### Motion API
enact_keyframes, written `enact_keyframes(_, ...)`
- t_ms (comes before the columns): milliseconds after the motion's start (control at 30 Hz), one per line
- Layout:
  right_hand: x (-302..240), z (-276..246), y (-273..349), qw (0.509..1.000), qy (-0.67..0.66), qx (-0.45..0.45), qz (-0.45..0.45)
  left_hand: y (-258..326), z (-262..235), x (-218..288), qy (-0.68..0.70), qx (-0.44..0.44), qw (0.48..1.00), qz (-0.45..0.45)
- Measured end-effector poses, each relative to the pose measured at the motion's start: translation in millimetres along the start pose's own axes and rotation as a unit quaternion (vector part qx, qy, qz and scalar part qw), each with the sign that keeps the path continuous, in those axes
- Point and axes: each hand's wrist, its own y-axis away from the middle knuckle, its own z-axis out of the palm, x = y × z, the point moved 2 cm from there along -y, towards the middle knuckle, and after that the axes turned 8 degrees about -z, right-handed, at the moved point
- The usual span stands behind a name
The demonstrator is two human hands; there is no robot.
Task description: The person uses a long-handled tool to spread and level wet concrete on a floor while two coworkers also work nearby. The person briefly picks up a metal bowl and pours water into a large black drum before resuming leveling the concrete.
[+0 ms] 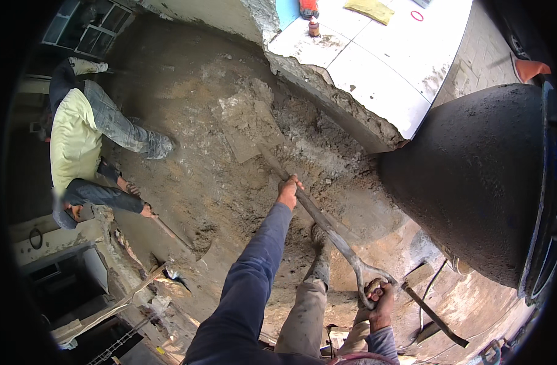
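A shovel point(324, 223) with a wooden shaft slants across the middle of the head view. Around the middle of its shaft my left hand point(288, 191) is closed. At the near end, where the shaft forks into a grip, my right hand point(380, 300) is wrapped round the handle. The shovel's blade point(248, 126) rests on a heap of grey-brown, crumbly mix point(315, 143), with some of the mix on it. My boot point(319, 236) stands beside the shaft.
At left a bent-over person point(74, 137) works a second shovel point(172, 234) on the ground. A dark mixer drum point(467, 182) bulges in at right. A broken-edged white tiled ledge point(375, 61) holds a small bottle point(313, 27). A wooden-handled tool point(433, 313) lies near my right hand.
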Motion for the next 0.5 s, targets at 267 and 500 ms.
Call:
enact_keyframes(267, 107, 350, -43, 0.902, -0.273, -0.107, 0.317, -39, -47, 342, -0.217, 0.266, 0.928, 0.147)
enact_keyframes(500, 118, 128, -51, 0.916, -0.044, -0.232, 0.324, 46, -149, 222, 0.051, 0.039, 0.993, 0.095)
